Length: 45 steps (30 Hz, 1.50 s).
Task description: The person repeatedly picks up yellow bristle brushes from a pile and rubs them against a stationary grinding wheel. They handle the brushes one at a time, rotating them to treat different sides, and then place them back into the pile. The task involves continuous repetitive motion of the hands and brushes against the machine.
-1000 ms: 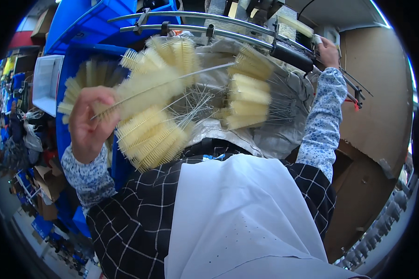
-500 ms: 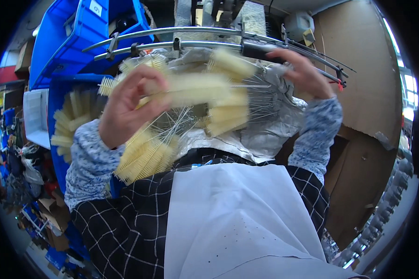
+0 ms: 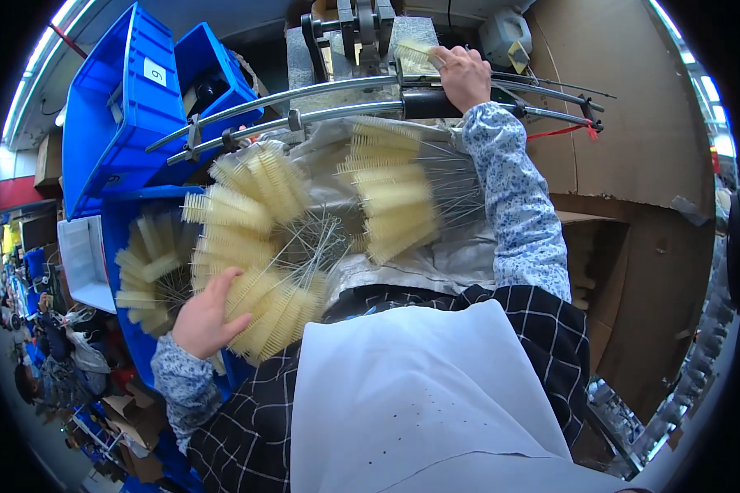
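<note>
My left hand (image 3: 208,319) is open at the lower left, its fingers and thumb apart against the edge of a fanned pile of cream bottle brushes (image 3: 237,246). Their twisted wire handles (image 3: 316,246) cross in a tangle toward the middle. Up beyond the metal rails, my right hand (image 3: 466,76) is closed around one brush; its cream bristles (image 3: 415,54) stick out to the left of the fingers, and its handle is hidden. A second stack of brushes (image 3: 395,193) lies below the rails, with wires pointing right.
Two curved metal rails (image 3: 337,112) run across in front of a machine block (image 3: 304,62). Blue crates (image 3: 123,107) stand at the left, and a blue bin (image 3: 127,218) holds more brushes (image 3: 150,263). Cardboard (image 3: 625,107) walls the right side. A white jug (image 3: 501,34) stands behind.
My right hand has moved up and left to the machine with a brush in it. My left hand has left the brush it held and dropped to the pile at lower left.
</note>
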Tool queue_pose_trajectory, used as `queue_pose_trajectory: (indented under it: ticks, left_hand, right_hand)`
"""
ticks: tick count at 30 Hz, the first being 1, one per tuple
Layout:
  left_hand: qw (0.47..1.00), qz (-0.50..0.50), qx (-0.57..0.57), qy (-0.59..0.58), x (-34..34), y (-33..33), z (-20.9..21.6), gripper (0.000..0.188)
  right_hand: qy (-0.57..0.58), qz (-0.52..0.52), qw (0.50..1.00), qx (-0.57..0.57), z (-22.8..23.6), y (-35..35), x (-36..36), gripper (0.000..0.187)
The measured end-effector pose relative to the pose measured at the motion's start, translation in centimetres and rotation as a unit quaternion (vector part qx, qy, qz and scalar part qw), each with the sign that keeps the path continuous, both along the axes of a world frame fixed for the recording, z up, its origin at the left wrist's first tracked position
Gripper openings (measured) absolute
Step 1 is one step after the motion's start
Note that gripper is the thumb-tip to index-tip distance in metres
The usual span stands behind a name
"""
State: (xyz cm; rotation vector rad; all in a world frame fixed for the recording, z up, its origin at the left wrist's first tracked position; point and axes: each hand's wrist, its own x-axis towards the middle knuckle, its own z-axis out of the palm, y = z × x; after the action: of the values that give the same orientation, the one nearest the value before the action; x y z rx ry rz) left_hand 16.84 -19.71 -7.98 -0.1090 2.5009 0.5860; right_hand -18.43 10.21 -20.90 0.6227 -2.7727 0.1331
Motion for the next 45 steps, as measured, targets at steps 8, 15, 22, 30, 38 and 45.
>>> queue_pose_trajectory:
  ticks: [8, 15, 22, 30, 38, 45]
  left_hand:
    - [0.993, 0.079, 0.029, 0.081, 0.3, 0.1, 0.9, 0.046]
    - [0.965, 0.134, 0.108, 0.199, -1.0, -0.1, 3.7, 0.032]
    - [0.936, 0.098, 0.186, 0.282, -3.0, 0.6, 4.3, 0.032]
    - [0.921, 0.119, 0.203, 0.311, -2.4, -0.3, 3.8, 0.03]
    - [0.894, 0.155, 0.259, 0.331, -2.1, -0.9, 3.9, 0.03]
    - [0.885, 0.181, 0.257, 0.343, -1.2, -1.3, 4.6, 0.029]
  right_hand:
    - [-0.01, -0.016, 1.0, 0.02, -0.7, -0.2, -0.8, 0.027]
    - [-0.028, 0.012, 0.999, 0.027, -1.2, -0.3, -2.0, 0.03]
    - [-0.093, 0.05, 0.991, 0.087, -2.1, -0.6, -5.3, 0.035]
    - [-0.001, -0.094, 0.995, -0.015, -2.3, 4.3, -3.9, 0.043]
    - [0.001, -0.035, 0.989, -0.146, -4.3, 2.7, -3.9, 0.033]
    - [0.012, -0.03, 0.991, -0.128, -3.5, -2.2, -1.7, 0.025]
